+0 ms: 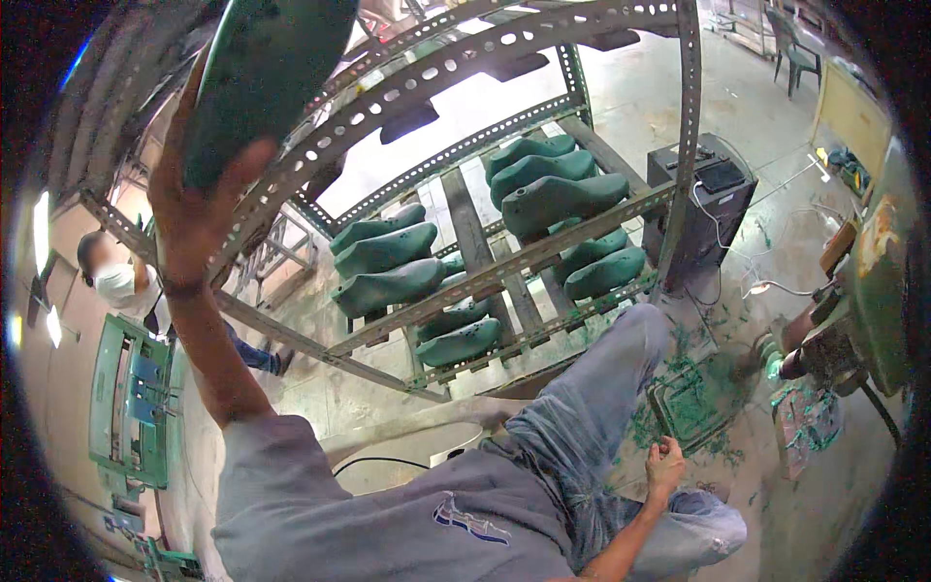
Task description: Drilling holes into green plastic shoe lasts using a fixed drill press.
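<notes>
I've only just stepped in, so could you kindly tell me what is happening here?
A seated person in jeans raises the left hand and holds a green shoe last up near the top of a perforated metal rack. More green lasts lie in rows on its shelves. The right hand rests loosely closed by the knee, holding nothing visible. Green shavings litter the floor beside a machine. Another person works in the background.

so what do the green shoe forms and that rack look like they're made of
The green shoe forms look like moulded plastic: one even matte green, smooth rounded surfaces, and green shavings on the floor suggest a material that cuts cleanly. The one in the left hand looks the same. The rack seems to be steel angle: grey slotted bars with rows of punched holes, dull and a little worn.
</notes>
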`<control>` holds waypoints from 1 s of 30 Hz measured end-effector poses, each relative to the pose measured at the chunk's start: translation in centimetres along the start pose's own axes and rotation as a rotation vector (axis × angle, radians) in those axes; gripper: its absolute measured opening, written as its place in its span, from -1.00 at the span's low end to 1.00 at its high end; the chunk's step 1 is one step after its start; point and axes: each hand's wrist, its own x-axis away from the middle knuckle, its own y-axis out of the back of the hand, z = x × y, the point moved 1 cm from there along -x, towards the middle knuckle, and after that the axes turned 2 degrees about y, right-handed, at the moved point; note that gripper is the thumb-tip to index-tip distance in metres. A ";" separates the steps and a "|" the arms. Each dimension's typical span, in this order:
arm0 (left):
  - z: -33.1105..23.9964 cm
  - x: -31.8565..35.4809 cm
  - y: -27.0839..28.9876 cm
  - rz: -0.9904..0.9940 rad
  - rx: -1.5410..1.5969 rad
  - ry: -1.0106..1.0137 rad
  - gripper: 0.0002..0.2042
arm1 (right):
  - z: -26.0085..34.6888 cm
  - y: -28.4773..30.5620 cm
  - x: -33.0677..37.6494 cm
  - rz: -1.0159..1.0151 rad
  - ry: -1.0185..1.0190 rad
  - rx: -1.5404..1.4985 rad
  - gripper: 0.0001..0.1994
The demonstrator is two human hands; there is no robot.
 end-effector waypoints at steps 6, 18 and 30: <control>6.9 -8.6 -2.3 0.402 0.259 0.303 -0.34 | -1.0 -0.6 -0.8 0.035 0.045 0.077 -0.70; 11.5 -6.0 0.8 0.769 0.196 0.097 -0.38 | -1.0 0.5 -0.2 0.041 0.063 0.054 -0.68; 19.1 -1.0 6.5 0.845 0.126 0.376 -0.51 | -0.7 -1.1 -1.0 0.048 0.142 0.088 -0.67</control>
